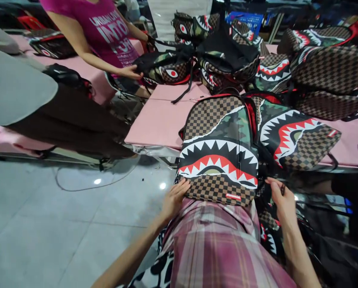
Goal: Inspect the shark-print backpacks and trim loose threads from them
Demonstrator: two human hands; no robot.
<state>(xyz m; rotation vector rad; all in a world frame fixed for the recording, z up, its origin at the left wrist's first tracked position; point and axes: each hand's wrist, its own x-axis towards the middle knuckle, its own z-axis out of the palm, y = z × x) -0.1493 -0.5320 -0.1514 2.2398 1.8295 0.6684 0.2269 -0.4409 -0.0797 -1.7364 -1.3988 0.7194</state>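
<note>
The pink-topped table (161,120) stands on a grey tiled floor (62,232) in a room crowded with a heap of matching bags (227,60), and the shark-mouth backpack (219,160) hangs over its near edge onto my plaid lap (215,244). My left hand (174,198) lies slack and spread against its lower left corner, while my right hand (282,198) curls at the lower right edge around something dark; I cannot tell how firmly. The bag's small red label (233,197) is too tiny to read, and a co-worker's magenta shirt (107,28) bears white lettering, partly "INTO".
</note>
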